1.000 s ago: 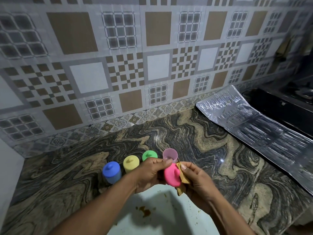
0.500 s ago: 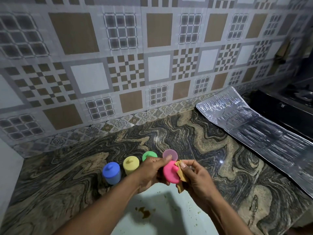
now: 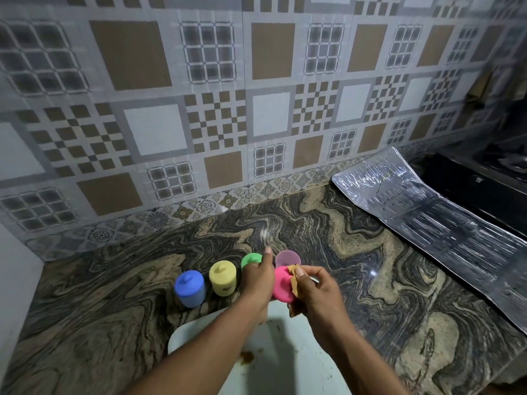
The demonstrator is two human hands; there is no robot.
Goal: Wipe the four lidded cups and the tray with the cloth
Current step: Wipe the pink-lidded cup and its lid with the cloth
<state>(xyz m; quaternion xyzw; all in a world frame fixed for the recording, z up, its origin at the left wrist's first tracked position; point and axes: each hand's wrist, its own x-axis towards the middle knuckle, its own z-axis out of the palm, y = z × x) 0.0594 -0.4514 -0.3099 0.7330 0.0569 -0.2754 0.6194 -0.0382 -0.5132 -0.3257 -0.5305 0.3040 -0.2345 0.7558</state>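
While the lid (image 3: 281, 287) is off: left hand (image 3: 256, 280) grips its edge and right hand (image 3: 316, 292) pinches the cloth (image 3: 295, 282) against it, above the tray (image 3: 308, 366).
Slip: hard rubbing could twist the lid free onto the stained tray.
Open cup (image 3: 287, 258): on the worktop (image 3: 370, 280) just behind the hands; a knuckle could tip it.
Lidded row: blue cup (image 3: 189, 287), yellow cup (image 3: 223, 280), green cup (image 3: 251, 260); the green cup, beside the left hand, risks a nudge.

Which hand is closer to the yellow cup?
Left. The left hand is close beside the yellow cup; the right hand, holding the cloth, is farther off, beyond the pink lid.
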